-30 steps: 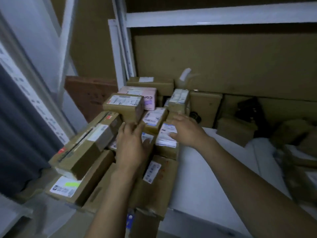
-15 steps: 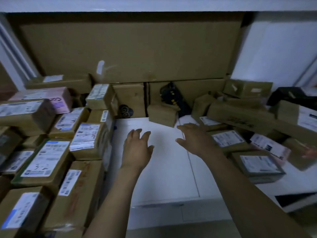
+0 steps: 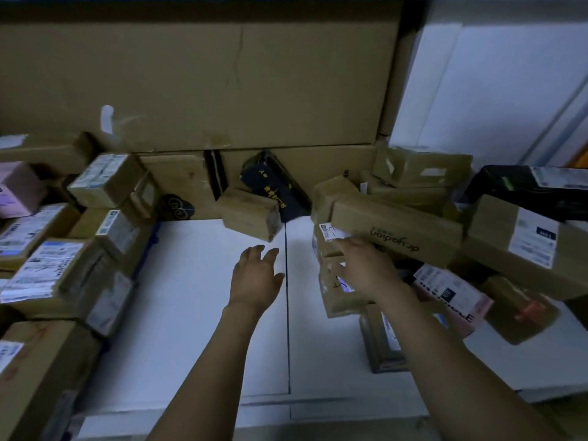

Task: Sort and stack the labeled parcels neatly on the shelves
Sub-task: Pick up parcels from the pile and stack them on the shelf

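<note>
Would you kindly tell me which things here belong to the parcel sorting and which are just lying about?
Job: left parcel stack; long brown box; pink parcel; white shelf; left hand; right hand.
Lying about: cardboard backing sheet; white tape strip.

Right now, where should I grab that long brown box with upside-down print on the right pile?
Probably its left end, coming from the bare shelf side. The long box lies tilted atop the right pile, that end jutting free by the right hand; a labelled box crowds its right end.
</note>
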